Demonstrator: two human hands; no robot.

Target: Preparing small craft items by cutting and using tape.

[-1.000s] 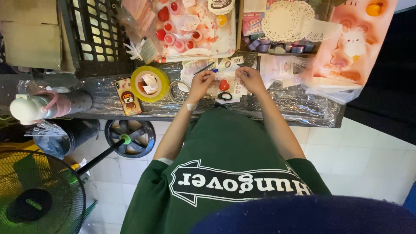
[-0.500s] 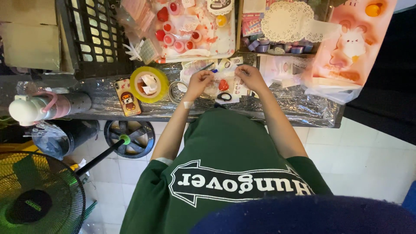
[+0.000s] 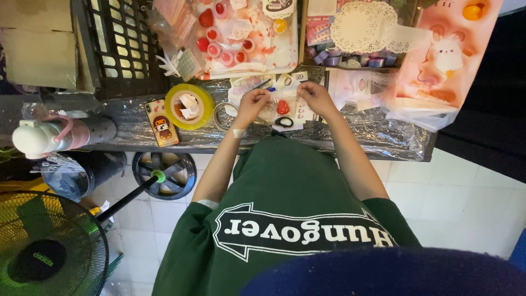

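Two hands pinch small craft pieces over a foil-covered table (image 3: 383,137).
Left hand (image 3: 251,104) pinches a blue-tipped tool (image 3: 270,89); right hand (image 3: 313,96) pinches a small clear packet (image 3: 285,93) just above the red heart charm (image 3: 282,107). Crowded bits could likely be knocked off the edge.

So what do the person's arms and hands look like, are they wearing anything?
Both arms are bare below the short sleeves of a dark green T-shirt with white print. The left hand has a small pale plaster on its wrist. The right hand wears nothing: no gloves, no watch, no rings that show.
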